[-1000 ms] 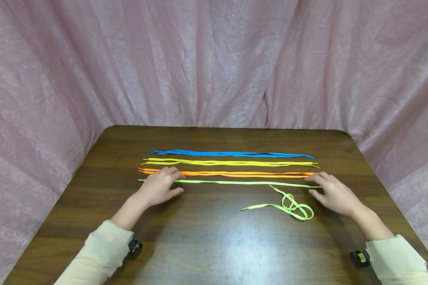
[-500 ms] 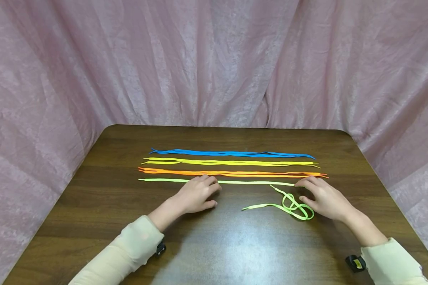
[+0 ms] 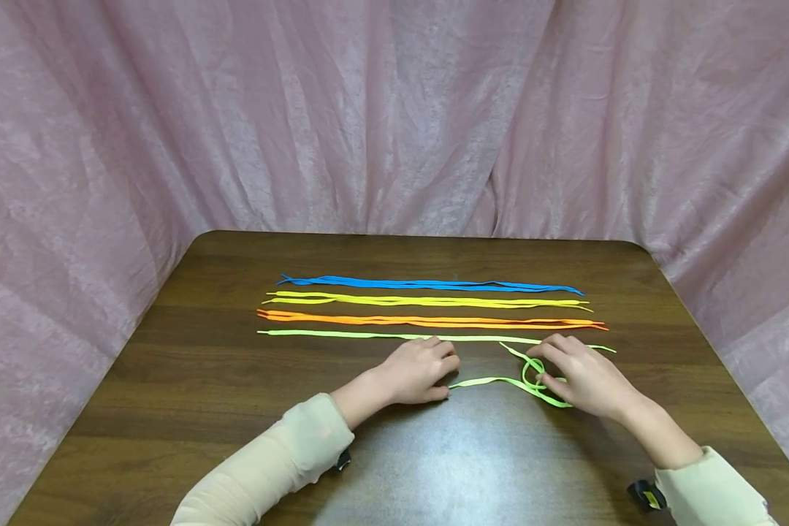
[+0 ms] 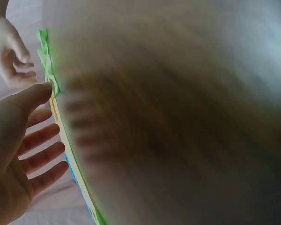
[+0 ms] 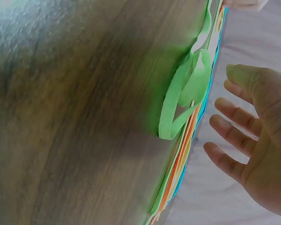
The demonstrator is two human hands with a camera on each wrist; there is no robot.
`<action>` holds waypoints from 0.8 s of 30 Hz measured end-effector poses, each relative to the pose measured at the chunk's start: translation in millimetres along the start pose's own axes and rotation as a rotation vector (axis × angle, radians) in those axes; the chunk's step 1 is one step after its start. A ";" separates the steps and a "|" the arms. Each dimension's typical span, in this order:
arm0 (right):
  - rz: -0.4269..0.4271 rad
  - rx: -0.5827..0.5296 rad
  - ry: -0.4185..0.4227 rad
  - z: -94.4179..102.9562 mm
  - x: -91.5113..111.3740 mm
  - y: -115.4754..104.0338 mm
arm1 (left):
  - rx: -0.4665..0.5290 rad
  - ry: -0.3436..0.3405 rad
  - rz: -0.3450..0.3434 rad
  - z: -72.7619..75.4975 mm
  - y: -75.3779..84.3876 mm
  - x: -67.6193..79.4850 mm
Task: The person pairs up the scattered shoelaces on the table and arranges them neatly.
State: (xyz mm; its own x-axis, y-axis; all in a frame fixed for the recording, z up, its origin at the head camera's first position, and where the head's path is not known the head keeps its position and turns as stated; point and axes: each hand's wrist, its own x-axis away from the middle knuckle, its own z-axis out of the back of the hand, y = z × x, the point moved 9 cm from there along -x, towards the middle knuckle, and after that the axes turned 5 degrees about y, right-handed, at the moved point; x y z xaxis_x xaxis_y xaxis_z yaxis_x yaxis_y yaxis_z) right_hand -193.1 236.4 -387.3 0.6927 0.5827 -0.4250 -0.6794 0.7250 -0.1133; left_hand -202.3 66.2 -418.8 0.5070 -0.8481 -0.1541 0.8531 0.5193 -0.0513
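Observation:
A loosely looped light green shoelace [image 3: 489, 380] lies in front of the rows of laces. Over its right-hand loops hovers my right hand [image 3: 588, 380], which hides part of them. In the right wrist view, that hand's fingers are spread and relaxed, apart from the green loops [image 5: 171, 108]. My left hand [image 3: 421, 371] is near the lace's left tip, just below a straight light green shoelace [image 3: 342, 334]. Its fingers [image 4: 44, 159] look loosely extended in the left wrist view, with nothing between them.
Beyond the straight green lace lie rows of orange shoelaces [image 3: 394, 319], yellow shoelaces [image 3: 421, 300] and blue shoelaces [image 3: 401, 283], roughly parallel. The brown wooden table [image 3: 191, 365] ends at a far edge before a pink curtain [image 3: 368, 117].
My left hand has slid rightward along the straight green lace toward the looped lace's tip. The right hand has come left and nearer, from the lace ends to above the loops.

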 end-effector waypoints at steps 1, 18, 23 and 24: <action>0.003 0.001 0.002 -0.2 0.0 -0.8 | -0.004 -0.003 -0.001 -1.6 2.2 -2.7; 0.010 -0.010 -0.032 -10.2 5.5 -11.0 | 0.050 -0.123 0.057 -15.6 16.4 -27.4; 0.009 -0.009 -0.029 -11.7 6.5 -12.5 | 0.152 -0.159 0.090 -18.9 17.3 -28.2; 0.011 -0.007 -0.026 -11.6 6.3 -12.9 | 0.169 -0.161 0.092 -19.0 17.6 -28.4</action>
State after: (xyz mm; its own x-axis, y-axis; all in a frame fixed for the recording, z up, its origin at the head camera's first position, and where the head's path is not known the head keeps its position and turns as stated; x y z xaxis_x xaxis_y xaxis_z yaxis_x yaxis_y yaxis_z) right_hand -182.8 226.5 -398.9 0.6913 0.6000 -0.4027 -0.6886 0.7159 -0.1153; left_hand -204.1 101.5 -434.1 0.5851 -0.8109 0.0093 0.8041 0.5815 0.1237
